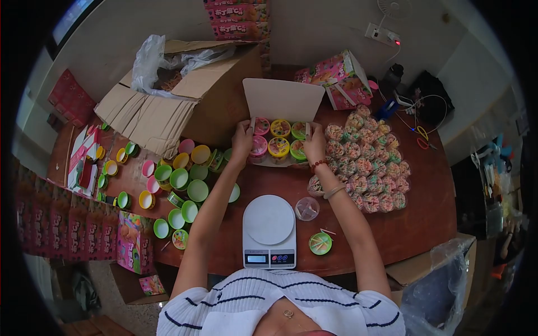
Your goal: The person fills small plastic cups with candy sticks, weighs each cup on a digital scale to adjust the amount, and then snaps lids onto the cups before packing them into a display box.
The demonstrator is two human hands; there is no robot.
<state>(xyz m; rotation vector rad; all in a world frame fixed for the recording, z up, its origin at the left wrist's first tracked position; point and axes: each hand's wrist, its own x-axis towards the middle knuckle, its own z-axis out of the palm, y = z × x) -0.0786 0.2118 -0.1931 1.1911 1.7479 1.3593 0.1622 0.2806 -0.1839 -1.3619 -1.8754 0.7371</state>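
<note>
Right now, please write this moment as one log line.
left hand: box, left side; right hand: box, right side; lid: up; cups: in box; scale: on table

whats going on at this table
A person has both hands on a small open box: the left hand at its left side, the right hand at its right. Lidded tubs in pink, yellow and green sit inside in two rows, and the box's flap stands up at the back. A kitchen scale with a bare plate is in front of the person. Open cups stand to the left, and filled clear packs are massed to the right.
</note>
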